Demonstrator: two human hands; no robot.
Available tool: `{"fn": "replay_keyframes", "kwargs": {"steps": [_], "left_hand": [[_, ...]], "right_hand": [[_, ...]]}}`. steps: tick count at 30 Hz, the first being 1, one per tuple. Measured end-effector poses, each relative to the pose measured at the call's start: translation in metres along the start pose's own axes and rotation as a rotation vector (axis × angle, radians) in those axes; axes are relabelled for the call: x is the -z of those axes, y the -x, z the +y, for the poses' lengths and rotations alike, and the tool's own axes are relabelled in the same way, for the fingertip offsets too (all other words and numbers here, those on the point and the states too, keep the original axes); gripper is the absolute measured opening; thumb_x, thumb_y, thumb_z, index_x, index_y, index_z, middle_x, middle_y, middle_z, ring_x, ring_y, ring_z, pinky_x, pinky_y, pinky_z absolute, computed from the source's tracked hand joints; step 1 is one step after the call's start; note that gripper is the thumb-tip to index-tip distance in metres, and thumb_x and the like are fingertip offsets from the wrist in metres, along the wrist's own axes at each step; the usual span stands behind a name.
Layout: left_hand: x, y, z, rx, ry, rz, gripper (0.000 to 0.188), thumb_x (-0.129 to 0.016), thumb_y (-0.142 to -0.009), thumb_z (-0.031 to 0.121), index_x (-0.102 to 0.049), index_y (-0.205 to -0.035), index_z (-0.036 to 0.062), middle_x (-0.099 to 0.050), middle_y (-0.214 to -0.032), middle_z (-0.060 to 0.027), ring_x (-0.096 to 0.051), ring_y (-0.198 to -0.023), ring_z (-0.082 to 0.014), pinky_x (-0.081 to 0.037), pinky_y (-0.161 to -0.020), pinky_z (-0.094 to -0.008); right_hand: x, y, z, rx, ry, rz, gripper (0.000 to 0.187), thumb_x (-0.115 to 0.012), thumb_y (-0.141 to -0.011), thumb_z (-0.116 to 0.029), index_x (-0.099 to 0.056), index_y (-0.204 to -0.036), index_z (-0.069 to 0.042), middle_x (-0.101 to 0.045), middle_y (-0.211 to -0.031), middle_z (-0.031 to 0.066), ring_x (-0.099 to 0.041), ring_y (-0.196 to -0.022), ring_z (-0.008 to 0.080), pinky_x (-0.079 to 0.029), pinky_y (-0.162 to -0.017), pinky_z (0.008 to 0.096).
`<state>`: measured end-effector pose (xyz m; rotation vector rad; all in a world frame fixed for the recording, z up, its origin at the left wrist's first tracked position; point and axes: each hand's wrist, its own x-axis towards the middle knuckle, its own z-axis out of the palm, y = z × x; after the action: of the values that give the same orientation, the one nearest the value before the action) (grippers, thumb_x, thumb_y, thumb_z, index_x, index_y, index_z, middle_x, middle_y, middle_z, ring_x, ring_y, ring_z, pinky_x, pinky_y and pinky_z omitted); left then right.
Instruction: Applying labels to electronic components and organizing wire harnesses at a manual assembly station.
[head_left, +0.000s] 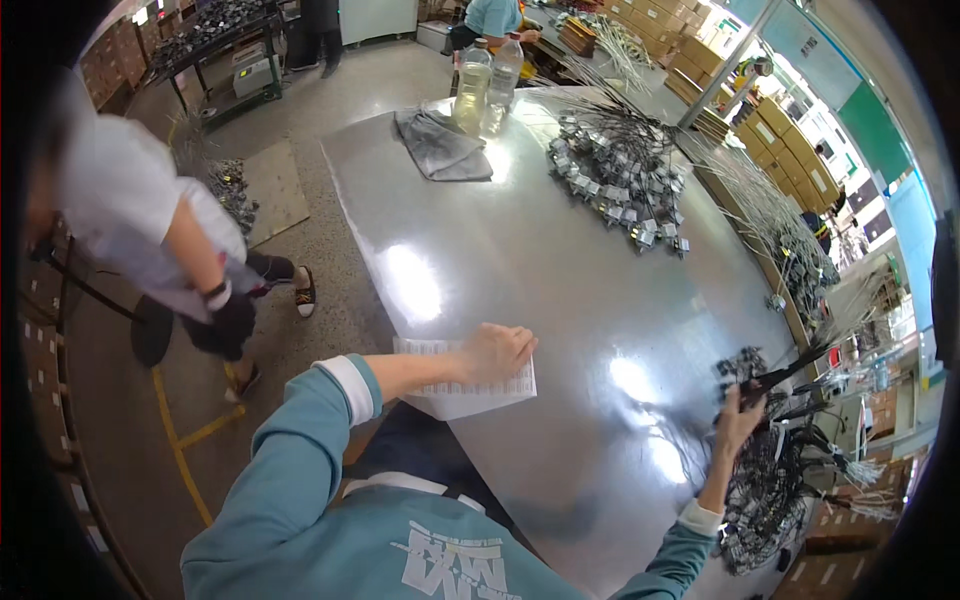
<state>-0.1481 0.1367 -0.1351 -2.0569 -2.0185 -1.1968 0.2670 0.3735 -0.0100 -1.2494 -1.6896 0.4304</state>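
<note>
Black cables [776, 378] gripped by the right hand [738, 420] could be snagged by the four-o'clock heap [748, 530]. Left hand [497, 353]: curled, grasp unclear.

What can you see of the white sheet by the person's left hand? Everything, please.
The white sheet looks like thin paper, with rows of small dark printed marks and a blank strip along its near side. It lies at the near left edge of the shiny, metal-looking table, with part of it reaching past that edge. The left hand and wrist cover its middle and far right; whether the fingers grip it is unclear.
</note>
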Motion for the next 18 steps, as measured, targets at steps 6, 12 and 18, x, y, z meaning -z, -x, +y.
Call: {"fn": "replay_keyframes", "kwargs": {"steps": [6, 12, 18], "left_hand": [[0.017, -0.003, -0.009, 0.048, -0.012, -0.107, 0.026, -0.055, -0.105, 0.022, -0.067, -0.092, 0.0037, -0.071, -0.083, -0.0175, -0.072, -0.069, -0.0379, -0.059, -0.064, -0.0465], [0.025, -0.008, -0.008, 0.137, 0.007, -0.214, 0.027, -0.053, -0.106, 0.025, -0.068, -0.099, 0.0041, -0.074, -0.096, -0.0176, -0.074, -0.081, -0.0371, -0.060, -0.073, -0.0480], [0.029, 0.048, -0.087, -0.132, 0.144, -0.244, 0.026, -0.053, -0.106, 0.027, -0.065, -0.105, 0.0035, -0.069, -0.111, -0.0185, -0.069, -0.101, -0.0318, -0.055, -0.087, -0.0433]], "right_hand": [[0.096, -0.021, -0.145, -0.266, -0.541, -0.049, 0.017, -0.066, -0.106, -0.018, -0.064, -0.116, -0.004, -0.042, -0.074, -0.0039, -0.037, -0.059, 0.0090, -0.033, -0.056, 0.0285], [0.141, -0.025, -0.238, -0.241, -0.992, -0.381, 0.055, -0.050, -0.112, -0.013, -0.038, -0.160, 0.012, -0.032, -0.077, -0.0049, -0.031, -0.056, 0.0020, -0.028, -0.050, 0.0230], [0.102, -0.036, -0.287, -0.160, -1.022, -0.730, 0.057, -0.048, -0.112, -0.015, -0.035, -0.160, 0.013, -0.036, -0.077, -0.0066, -0.032, -0.051, -0.0001, -0.033, -0.048, 0.0204]]}}
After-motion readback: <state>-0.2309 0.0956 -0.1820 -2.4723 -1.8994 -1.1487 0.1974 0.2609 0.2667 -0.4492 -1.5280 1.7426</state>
